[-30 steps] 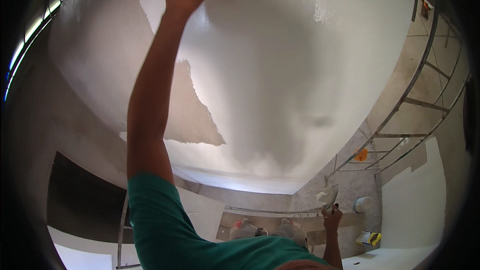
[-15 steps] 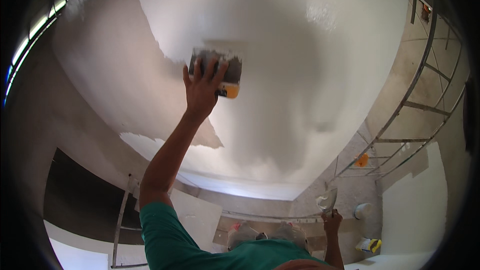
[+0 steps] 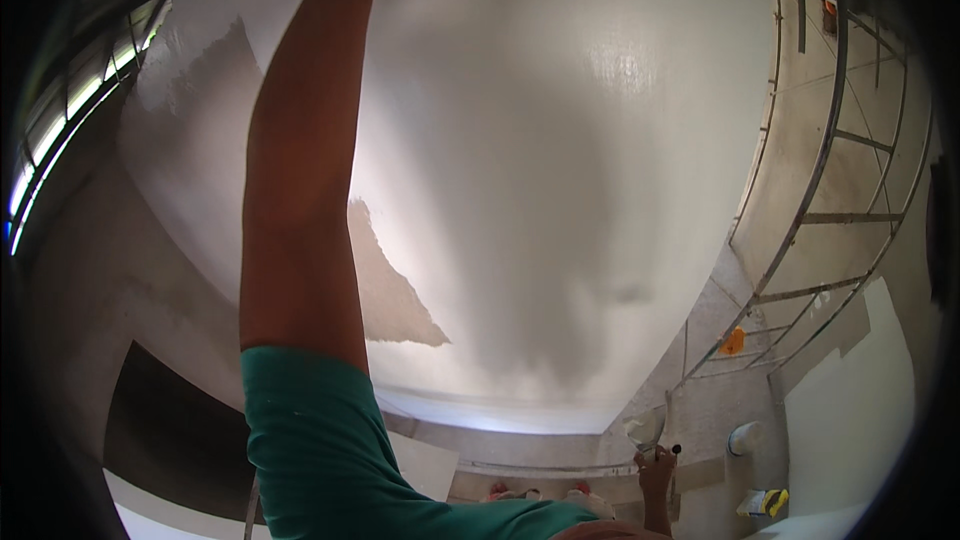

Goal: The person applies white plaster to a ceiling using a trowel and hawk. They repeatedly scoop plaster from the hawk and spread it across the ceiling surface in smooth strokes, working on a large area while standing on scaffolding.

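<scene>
wall: white wet coat (image 3: 600, 190) is spreading wide, grey bare patch (image 3: 390, 290) lying just right of the raised arm
left hand: reaching up past the top edge, grip hidden
right hand (image 3: 655, 470): hanging low right, grasping a putty knife (image 3: 645, 430), blade pointing up

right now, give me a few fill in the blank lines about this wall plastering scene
1. The sleeve on the raised left arm is ____ in colour.
2. The right hand holds a putty knife low in the view, its blade pointing ____.
3. The left hand reaches past the ____ edge of the picture, so it is out of view.
4. The bare grey patch on the white wall lies just ____ of the raised arm.

Missing words: green; up; top; right
</scene>
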Action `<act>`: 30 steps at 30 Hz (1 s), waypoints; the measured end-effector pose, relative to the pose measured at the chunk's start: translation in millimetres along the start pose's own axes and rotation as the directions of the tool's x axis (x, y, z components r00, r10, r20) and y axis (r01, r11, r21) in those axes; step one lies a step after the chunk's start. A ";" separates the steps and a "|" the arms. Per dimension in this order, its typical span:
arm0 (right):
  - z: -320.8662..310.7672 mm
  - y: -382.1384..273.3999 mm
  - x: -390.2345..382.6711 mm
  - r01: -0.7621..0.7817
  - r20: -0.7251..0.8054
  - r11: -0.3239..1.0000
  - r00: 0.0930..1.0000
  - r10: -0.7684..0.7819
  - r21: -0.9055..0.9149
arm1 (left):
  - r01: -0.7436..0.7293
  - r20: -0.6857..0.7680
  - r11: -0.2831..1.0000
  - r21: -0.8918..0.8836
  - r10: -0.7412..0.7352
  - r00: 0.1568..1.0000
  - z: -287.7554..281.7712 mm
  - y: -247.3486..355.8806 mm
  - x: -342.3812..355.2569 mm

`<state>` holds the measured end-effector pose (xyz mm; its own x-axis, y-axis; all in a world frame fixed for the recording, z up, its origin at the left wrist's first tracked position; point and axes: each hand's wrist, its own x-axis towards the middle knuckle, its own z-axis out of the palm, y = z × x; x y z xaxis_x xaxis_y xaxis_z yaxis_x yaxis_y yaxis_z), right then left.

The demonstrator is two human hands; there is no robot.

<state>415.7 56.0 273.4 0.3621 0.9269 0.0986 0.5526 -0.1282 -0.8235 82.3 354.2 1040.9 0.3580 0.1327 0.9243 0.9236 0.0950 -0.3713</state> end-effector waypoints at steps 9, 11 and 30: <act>3.5 51.1 -0.9 0.122 -0.059 0.990 0.990 -0.126 -0.070 | -0.032 0.150 0.999 0.018 0.029 0.988 8.4 16.3 -50.7; 0.1 44.7 5.0 0.058 0.026 0.998 0.998 -0.059 0.014 | -0.058 0.177 0.998 0.034 0.051 0.983 2.5 21.7 -82.0; -34.0 -12.4 4.9 -0.108 0.063 0.994 0.992 0.110 -0.027 | -0.084 0.449 0.978 -0.192 0.164 0.878 18.1 54.7 -479.1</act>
<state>436.2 50.2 303.1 0.3722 0.9277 -0.0277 0.5300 -0.2369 -0.8142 -41.2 313.7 576.2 0.4040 0.5753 0.7112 0.8993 -0.1074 -0.4240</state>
